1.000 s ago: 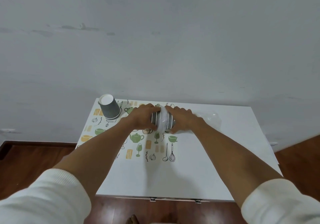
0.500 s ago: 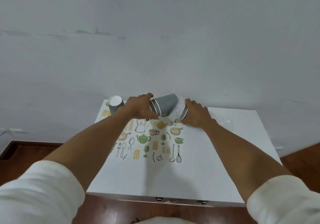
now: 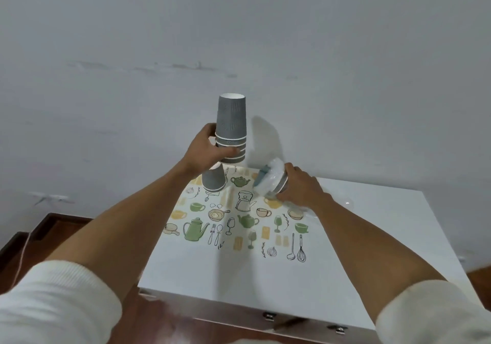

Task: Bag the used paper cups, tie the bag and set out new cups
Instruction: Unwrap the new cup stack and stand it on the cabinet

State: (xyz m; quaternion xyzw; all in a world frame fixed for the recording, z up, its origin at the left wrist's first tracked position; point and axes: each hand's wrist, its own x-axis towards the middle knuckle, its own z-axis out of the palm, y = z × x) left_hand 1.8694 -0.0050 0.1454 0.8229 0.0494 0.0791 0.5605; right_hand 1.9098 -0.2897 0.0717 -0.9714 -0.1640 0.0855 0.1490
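Lifted since 0.5 s ago: cup stack (image 3: 231, 128), gripped by left hand (image 3: 207, 152). Right hand (image 3: 300, 187) grips plastic sleeve (image 3: 268, 181) (cups remain inside). 1 inverted stack (image 3: 214, 183) on table (image 3: 372, 237); bagging, tying not evident.

Home rm, white table (image 3: 358, 250), wood floor (image 3: 61, 226)

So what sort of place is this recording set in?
Probably a plain room in a home: a small white table printed with kitchenware drawings, pushed against a bare grey wall, on a dark wood floor.
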